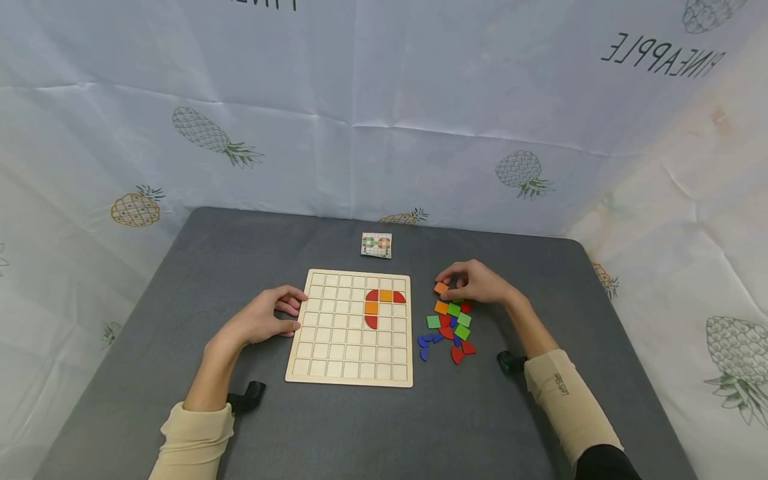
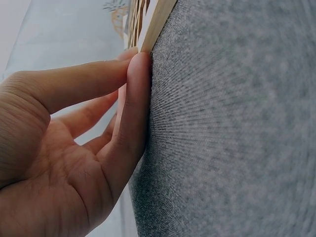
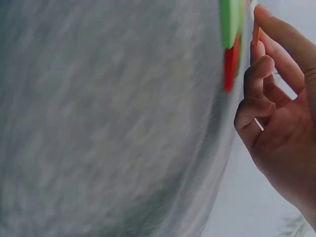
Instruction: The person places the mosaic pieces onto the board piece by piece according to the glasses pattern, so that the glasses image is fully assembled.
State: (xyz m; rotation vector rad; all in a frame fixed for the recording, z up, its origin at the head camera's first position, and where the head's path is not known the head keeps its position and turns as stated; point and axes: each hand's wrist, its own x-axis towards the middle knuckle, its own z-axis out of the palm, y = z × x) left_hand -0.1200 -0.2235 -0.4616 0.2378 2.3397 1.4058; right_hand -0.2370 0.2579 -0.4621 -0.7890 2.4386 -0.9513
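A wooden grid board point(image 1: 336, 383) lies on the table. Several red and orange pieces form a bent row in its upper right cells, among them an orange square point(image 1: 371, 308) and a red quarter-round piece point(image 1: 371, 322). My left hand point(image 1: 267, 317) holds the board's left edge; in the left wrist view, thumb and forefinger point(image 2: 137, 74) meet at the rim. To the right of the board, my right hand point(image 1: 477, 283) pinches an orange square tile point(image 1: 441, 288) between thumb and fingers. In the right wrist view this tile point(image 3: 256, 35) shows edge-on, slightly above the table.
Loose pieces lie right of the board: another orange square point(image 1: 441, 307), green squares point(image 1: 462, 331), red quarter-rounds point(image 1: 458, 354) and blue curved pieces point(image 1: 424, 354). A small pattern card point(image 1: 376, 245) lies behind the board. A pineapple-print curtain point(image 1: 354, 173) hangs beyond the grey table point(image 1: 384, 427).
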